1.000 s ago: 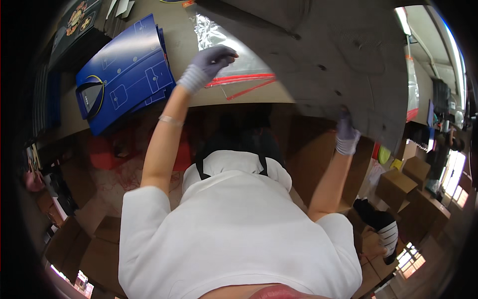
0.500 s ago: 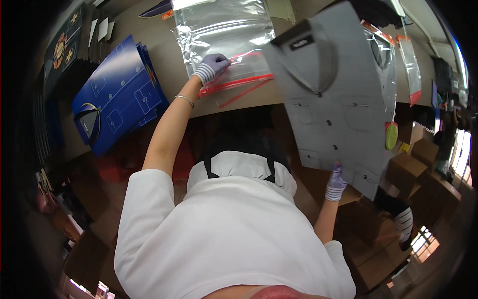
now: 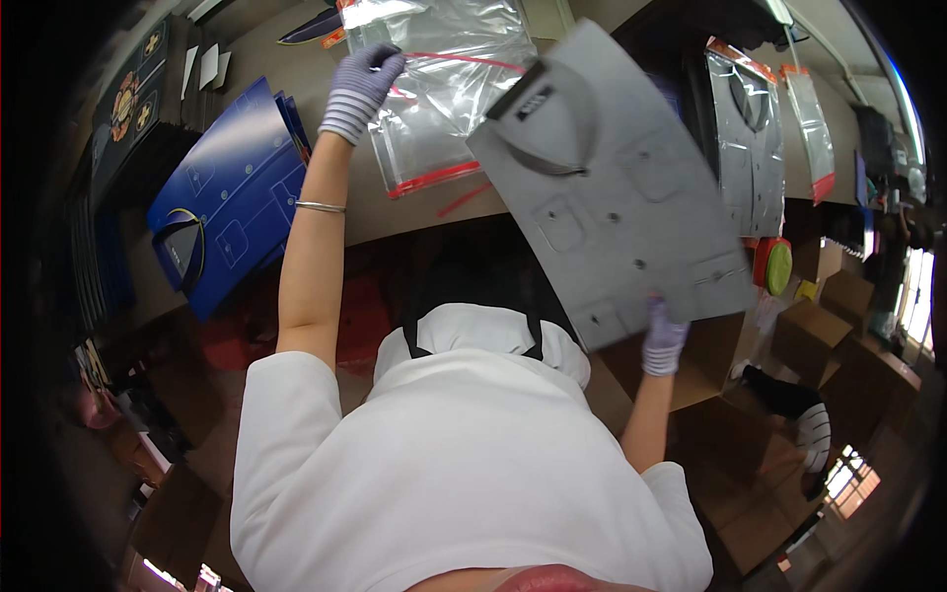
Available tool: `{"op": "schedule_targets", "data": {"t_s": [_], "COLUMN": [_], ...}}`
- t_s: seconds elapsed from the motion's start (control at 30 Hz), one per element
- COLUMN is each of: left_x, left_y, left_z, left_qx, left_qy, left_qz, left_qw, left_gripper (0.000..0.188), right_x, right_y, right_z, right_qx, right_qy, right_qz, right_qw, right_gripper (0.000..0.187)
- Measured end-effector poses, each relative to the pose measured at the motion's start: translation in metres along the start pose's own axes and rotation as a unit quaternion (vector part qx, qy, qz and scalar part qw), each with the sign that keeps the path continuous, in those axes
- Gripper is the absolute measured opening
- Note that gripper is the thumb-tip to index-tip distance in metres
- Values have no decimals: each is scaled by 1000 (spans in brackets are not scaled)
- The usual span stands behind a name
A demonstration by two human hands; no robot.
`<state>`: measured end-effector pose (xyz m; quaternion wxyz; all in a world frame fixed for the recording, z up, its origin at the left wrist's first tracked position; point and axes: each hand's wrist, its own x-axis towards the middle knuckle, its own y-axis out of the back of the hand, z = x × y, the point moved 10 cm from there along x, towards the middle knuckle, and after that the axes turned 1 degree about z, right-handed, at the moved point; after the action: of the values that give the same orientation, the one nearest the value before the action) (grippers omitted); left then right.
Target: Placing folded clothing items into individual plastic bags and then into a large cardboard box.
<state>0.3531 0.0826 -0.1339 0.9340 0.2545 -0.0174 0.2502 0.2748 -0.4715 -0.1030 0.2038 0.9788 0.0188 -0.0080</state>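
My left hand (image 3: 359, 96), in a striped lilac glove, pinches the red-edged top layer of a clear plastic bag (image 3: 434, 143). That layer is pulled back, and its other red-edged layer lies toward me on the table. My right hand (image 3: 664, 337), gloved alike, grips the near edge of a flat grey panel (image 3: 617, 202) printed like a buttoned shirt with collar and pockets. The panel is held tilted, its collar end beside the bag's right side. Part of my right hand's fingers is hidden by the panel.
Blue shirt-printed panels (image 3: 232, 183) lie at the left, beside a dark stack (image 3: 138, 109). A bagged grey panel (image 3: 752, 148) is on the right. Cardboard boxes (image 3: 814, 335) stand at lower right, where another person's striped sleeve (image 3: 814, 434) shows. The table edge (image 3: 395, 227) runs before me.
My left hand has moved away from me and to the left, drawing back the bag's top layer. The grey panel has swung left, its collar end closer to the bag.
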Motion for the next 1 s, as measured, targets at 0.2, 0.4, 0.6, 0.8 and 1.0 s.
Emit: {"op": "schedule_targets", "data": {"t_s": [0.2,0.4,0.6,0.8,1.0], "left_x": [-39,-43,-67,-104,-70], "left_y": [-24,-40,-21,-34,-39], "left_z": [15,36,11,-80,-108], "left_qx": [55,187,114,87,37], "left_qy": [-20,-102,-23,241,249], "left_qz": [14,20,99,74,70], "left_qw": [998,977,988,964,965], "left_gripper": [25,24,43,65,36], "right_x": [2,-22,-18,-18,-21], "right_y": [91,-6,-83,-83,-84], "right_z": [23,41,107,110,92], "right_qx": [110,29,196,211,188], "right_qy": [-217,-169,-311,-313,-310], "right_qz": [-47,-130,-150,-182,-190], "right_qw": [969,977,918,908,912], "right_gripper": [38,34,38,46,53]}}
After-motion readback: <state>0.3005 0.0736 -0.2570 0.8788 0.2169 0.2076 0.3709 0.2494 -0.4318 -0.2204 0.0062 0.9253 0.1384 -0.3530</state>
